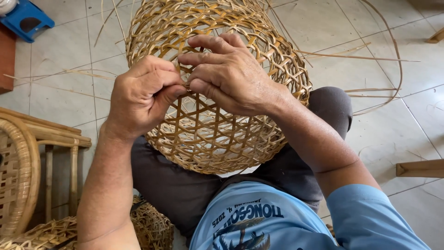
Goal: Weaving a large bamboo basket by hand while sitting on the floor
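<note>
Pinching one loose strip at the wall of an open-weave bamboo basket, resting on the lap, mouth facing away. Left hand closed, thumb and forefinger nipping the strip; right hand fingers curled, pressing the weave beside it, hands touching. Probably light, springy, stiff only along the strips; thin splints likely to kink or snap. Best held at crossings or rim, not mid-strip. Loose strips trailing over tiled floor.

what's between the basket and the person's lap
Nothing shows between them in the head view: the woven basket rests directly on the dark trousers, held by the left hand and the right hand.
</note>
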